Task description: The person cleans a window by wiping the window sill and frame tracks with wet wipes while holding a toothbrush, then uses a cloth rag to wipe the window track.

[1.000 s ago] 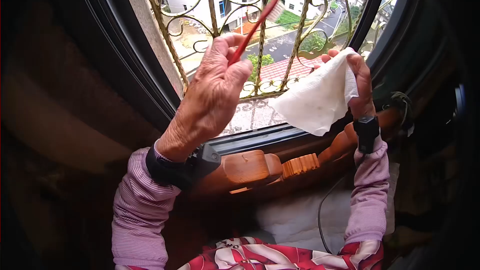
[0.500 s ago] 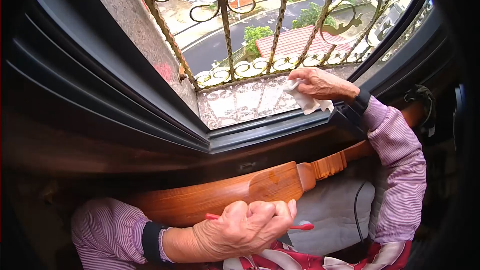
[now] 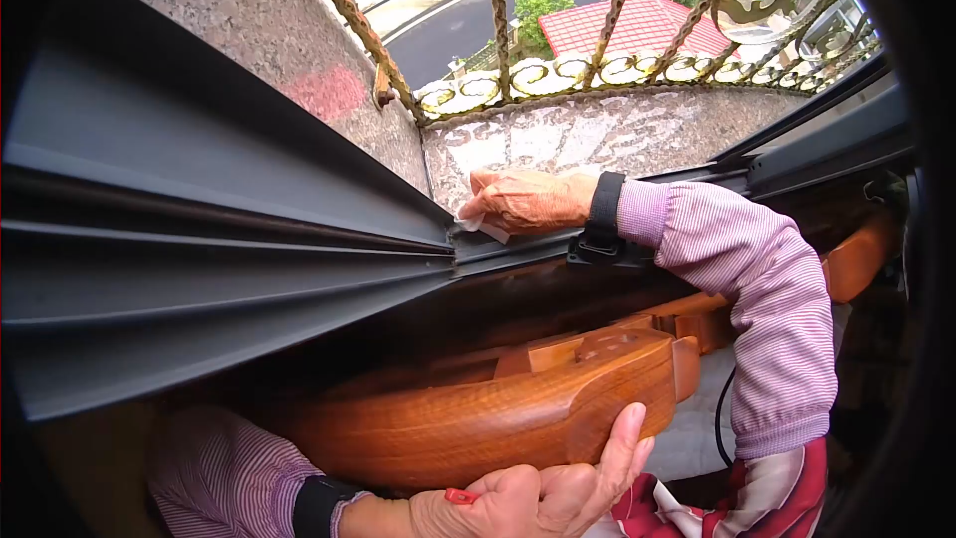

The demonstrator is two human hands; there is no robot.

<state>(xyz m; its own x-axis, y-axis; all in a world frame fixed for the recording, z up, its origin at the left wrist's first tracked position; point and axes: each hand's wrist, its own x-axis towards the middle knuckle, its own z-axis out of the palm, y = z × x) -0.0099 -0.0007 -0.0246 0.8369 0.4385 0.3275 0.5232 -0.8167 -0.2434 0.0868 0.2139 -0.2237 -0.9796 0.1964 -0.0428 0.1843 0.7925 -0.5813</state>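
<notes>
My right hand (image 3: 528, 201) is closed on a crumpled white tissue (image 3: 484, 227), pressing it into the corner where the dark window frame (image 3: 299, 219) meets the lower window track (image 3: 508, 251). Down by the wooden armrest (image 3: 478, 408), my left hand (image 3: 538, 500) is closed around what looks like a red toothbrush (image 3: 460, 496). Only one red end of it shows at the heel of that hand; the rest is hidden by the palm and fingers. The left fingertips are close to the armrest's rounded end.
Past the track lies a speckled stone sill (image 3: 568, 134), bounded by a wrought-iron grille (image 3: 500, 30). A granite side wall (image 3: 239, 20) with a pink smear stands at left. Outside, far below, are a road and a red tiled roof (image 3: 637, 28).
My right hand has moved left with the tissue, from the sill into the frame's corner. The view has shifted closer to the frame. My left hand has turned, hiding the toothbrush's head.
</notes>
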